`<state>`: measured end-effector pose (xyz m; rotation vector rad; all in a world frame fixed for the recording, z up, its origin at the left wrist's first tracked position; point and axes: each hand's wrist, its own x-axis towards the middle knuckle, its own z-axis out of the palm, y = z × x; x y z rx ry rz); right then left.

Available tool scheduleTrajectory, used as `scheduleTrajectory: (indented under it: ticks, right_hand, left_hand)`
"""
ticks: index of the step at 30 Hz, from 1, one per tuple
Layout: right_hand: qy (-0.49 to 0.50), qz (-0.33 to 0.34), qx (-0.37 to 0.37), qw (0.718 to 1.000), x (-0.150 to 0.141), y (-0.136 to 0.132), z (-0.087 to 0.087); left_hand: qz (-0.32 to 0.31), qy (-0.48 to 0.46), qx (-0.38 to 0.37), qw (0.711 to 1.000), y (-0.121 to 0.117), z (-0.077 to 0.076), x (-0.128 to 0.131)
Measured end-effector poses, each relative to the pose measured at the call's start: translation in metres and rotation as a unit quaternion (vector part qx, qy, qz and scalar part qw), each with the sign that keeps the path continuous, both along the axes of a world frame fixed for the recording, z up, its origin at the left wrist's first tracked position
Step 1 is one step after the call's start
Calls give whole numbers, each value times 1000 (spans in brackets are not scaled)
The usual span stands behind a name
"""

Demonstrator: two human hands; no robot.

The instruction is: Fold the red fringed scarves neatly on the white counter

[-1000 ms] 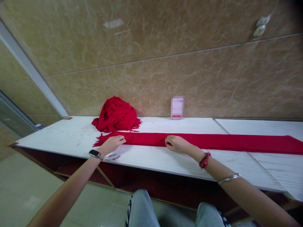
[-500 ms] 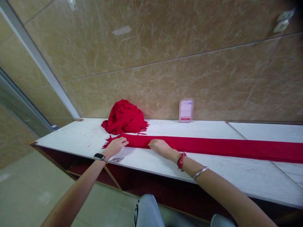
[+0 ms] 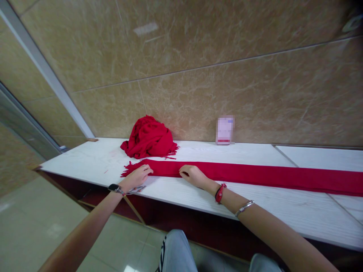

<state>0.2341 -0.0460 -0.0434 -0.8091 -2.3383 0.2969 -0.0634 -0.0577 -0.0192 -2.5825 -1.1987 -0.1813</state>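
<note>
A long red scarf (image 3: 255,174), folded into a narrow band, stretches along the white cabinet top and past the right edge of view. Close to its fringed left end, my left hand (image 3: 138,175) lies over the fabric, fingers bent and closed on it. Some way to the right, my right hand (image 3: 194,175) pinches the same scarf with curled fingers, thumb and forefinger making a small loop. The cloth under both sets of fingertips is partly hidden. Behind my left hand sits a second red fringed scarf (image 3: 151,138), bunched in a heap.
A small pinkish box-like item (image 3: 224,130), blurred out, stands against the tiled wall (image 3: 198,98). Below the white cabinet top (image 3: 170,190) are open dark red compartments (image 3: 176,215). A small thin object (image 3: 136,190) lies by my left wrist at the front edge.
The view has shifted slightly. My right hand's fingers have curled differently, with a clearer gap between thumb and forefinger. My left hand and both scarves stay nearly where they were.
</note>
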Motion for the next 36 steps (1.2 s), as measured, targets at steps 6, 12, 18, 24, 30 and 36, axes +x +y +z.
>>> scheduleTrajectory:
  ticks: [6, 12, 18, 24, 30, 36]
  right_hand:
    - [-79, 45, 58, 994, 1, 3, -2]
    - [-144, 59, 124, 980, 2, -1, 0]
    - [-123, 47, 94, 987, 1, -2, 0]
    - [-137, -34, 35, 989, 9, -7, -2]
    - [-240, -85, -20, 967, 15, -9, -3]
    - [-212, -111, -50, 970, 14, -8, 19]
  left_hand:
    - [-13, 16, -47, 999, 0, 2, 1]
    - [10, 37, -57, 998, 4, 7, 8]
    - [41, -8, -15, 999, 4, 0, 56]
    - [133, -25, -112, 984, 5, -20, 80]
    - [158, -8, -151, 976, 10, -21, 73]
    - [164, 29, -152, 974, 13, -1, 97]
